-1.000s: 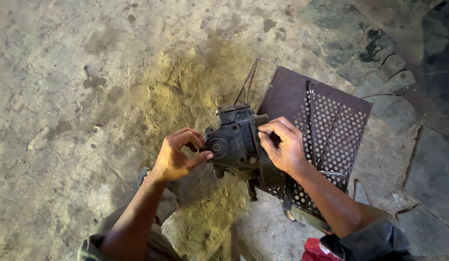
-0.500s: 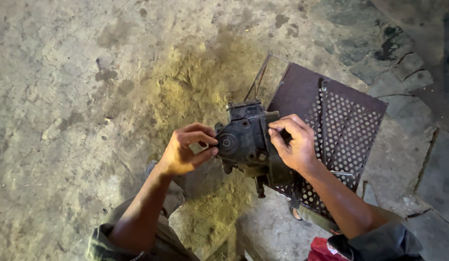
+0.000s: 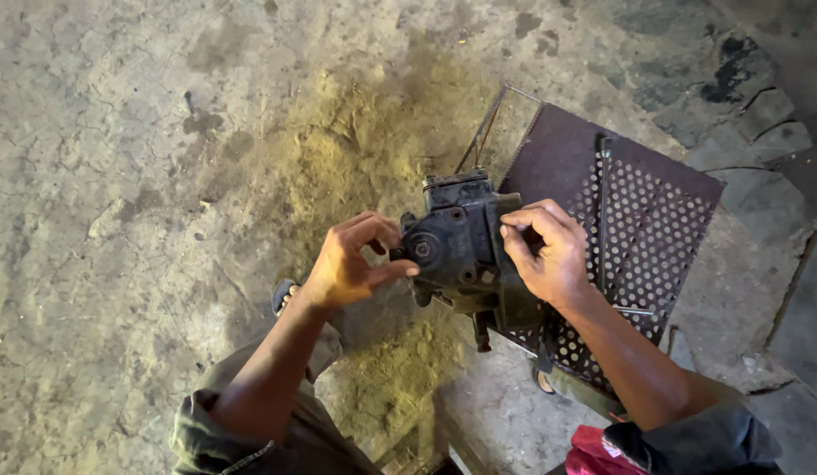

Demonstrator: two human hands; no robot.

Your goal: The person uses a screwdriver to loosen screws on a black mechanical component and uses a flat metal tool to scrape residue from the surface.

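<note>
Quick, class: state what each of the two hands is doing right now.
Left hand: closed, fingertips pinching at the round fitting on the dark, greasy machine part.
Right hand: closed, gripping the machine part's right side.

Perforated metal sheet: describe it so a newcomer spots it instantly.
On the cracked concrete floor, look right of the yellowish sawdust patch. The perforated metal sheet lies flat there, behind the right hand. It is dark brown, square-cornered, half dotted with round holes.
</note>
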